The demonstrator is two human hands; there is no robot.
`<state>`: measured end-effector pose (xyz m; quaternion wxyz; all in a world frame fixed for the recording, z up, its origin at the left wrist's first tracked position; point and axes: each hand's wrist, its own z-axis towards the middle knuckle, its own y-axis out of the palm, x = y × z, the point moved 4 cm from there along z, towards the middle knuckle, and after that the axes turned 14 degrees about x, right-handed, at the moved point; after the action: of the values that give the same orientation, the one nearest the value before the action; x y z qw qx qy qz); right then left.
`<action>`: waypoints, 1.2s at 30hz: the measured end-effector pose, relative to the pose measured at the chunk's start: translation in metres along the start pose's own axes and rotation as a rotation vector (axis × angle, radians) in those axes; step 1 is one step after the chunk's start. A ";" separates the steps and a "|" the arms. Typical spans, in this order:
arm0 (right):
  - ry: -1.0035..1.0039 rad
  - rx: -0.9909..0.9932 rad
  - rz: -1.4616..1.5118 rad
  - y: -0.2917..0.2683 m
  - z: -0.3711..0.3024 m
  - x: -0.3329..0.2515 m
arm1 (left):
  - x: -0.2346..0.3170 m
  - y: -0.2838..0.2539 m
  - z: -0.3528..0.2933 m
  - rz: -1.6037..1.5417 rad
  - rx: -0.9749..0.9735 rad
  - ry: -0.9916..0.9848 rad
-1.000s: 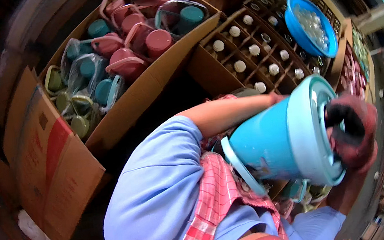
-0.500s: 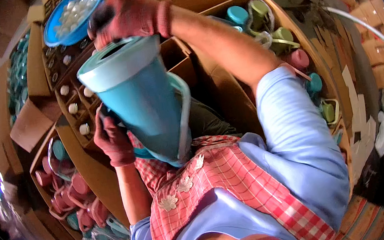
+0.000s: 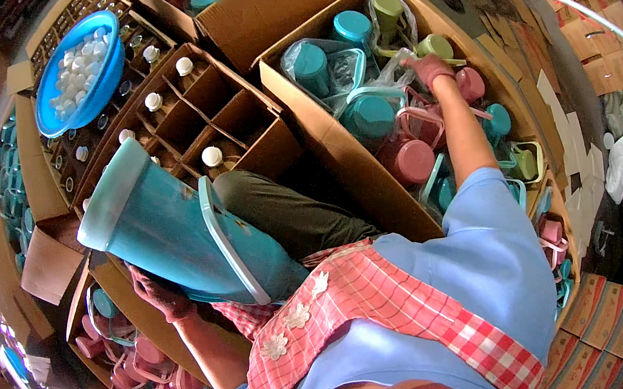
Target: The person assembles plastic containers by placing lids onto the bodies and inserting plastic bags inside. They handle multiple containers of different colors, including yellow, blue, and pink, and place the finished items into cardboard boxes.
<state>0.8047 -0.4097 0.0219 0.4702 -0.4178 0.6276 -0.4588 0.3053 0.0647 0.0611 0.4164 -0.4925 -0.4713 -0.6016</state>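
Note:
Tilted across my lap lies a tall teal jug-like container (image 3: 174,228), with a pale rim toward the upper left and a pale side handle. My left hand (image 3: 161,293), in a dark red glove, is closed against its underside; some fingers are hidden behind it. My right hand (image 3: 430,70), gloved too, reaches into the cardboard box (image 3: 354,161) on the right. Its fingers appear closed on crumpled clear plastic wrap (image 3: 392,72), among teal, green and pink lidded containers with handles, such as a teal one (image 3: 371,117) and a pink one (image 3: 411,162).
A divided carton (image 3: 215,120) ahead holds several white-capped pieces in its cells. A blue basin (image 3: 79,71) of white caps rests on another divided carton. At lower left stands a box of pink and teal containers (image 3: 134,367). Flattened cardboard (image 3: 571,160) lies right.
My right hand has left the teal container's top and moved right into the box, onto the plastic wrap. The container has tipped further left, still held by my left hand.

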 end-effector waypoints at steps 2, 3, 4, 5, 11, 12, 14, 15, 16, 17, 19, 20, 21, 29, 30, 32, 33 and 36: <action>-0.162 -0.064 -0.151 0.078 0.047 0.036 | -0.001 0.012 0.002 -0.023 -0.082 -0.058; 0.045 -0.045 -0.131 0.078 0.040 0.020 | 0.002 0.007 0.001 -0.016 -0.081 -0.072; 0.067 0.067 0.056 0.053 0.016 -0.014 | 0.005 0.000 -0.003 0.009 -0.044 -0.077; 0.111 0.205 0.252 0.018 0.000 -0.034 | 0.006 0.007 -0.004 0.007 -0.036 -0.083; -0.375 -0.514 1.706 -0.026 -0.093 -0.226 | 0.013 0.009 0.004 0.175 -0.229 -0.040; -0.490 -0.630 1.658 -0.026 -0.115 -0.260 | 0.018 0.012 0.009 0.259 -0.306 0.104; -0.651 -0.954 1.691 -0.010 -0.155 -0.321 | 0.052 0.050 0.031 0.267 -0.462 0.226; -0.699 -1.162 1.773 0.002 -0.172 -0.348 | 0.056 0.066 0.051 0.173 -0.477 0.097; -0.785 -1.435 1.843 0.022 -0.192 -0.384 | 0.064 0.076 0.069 0.080 -0.453 -0.038; -0.854 -1.731 1.882 0.039 -0.213 -0.414 | 0.062 0.086 0.088 0.002 -0.423 -0.158; -1.409 -1.184 1.936 0.023 -0.279 -0.424 | 0.041 0.095 0.117 -0.102 -0.363 -0.298; -1.508 -1.103 2.009 0.017 -0.295 -0.425 | 0.024 0.104 0.128 -0.151 -0.363 -0.323; -1.519 -1.141 2.066 0.011 -0.309 -0.430 | -0.010 0.103 0.143 -0.197 -0.400 -0.307; -1.078 -1.000 1.624 0.054 -0.210 -0.392 | -0.001 0.070 0.148 -0.578 0.101 -0.300; -1.198 -0.550 1.504 0.055 -0.200 -0.370 | 0.036 0.069 0.136 -0.440 -0.039 -0.039; -1.190 -0.743 1.345 0.015 -0.237 -0.348 | 0.095 0.046 0.097 0.215 0.149 0.563; -1.176 -1.029 1.414 0.000 -0.254 -0.331 | 0.116 0.042 0.069 0.370 0.197 0.828; -1.382 -1.305 0.771 -0.020 -0.294 -0.315 | 0.114 0.025 0.013 0.477 0.254 0.971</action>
<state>0.5864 -0.0590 0.1467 0.5255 -0.5350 0.4387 0.4951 0.3131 0.0678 0.1784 0.7666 -0.1980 -0.1694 -0.5869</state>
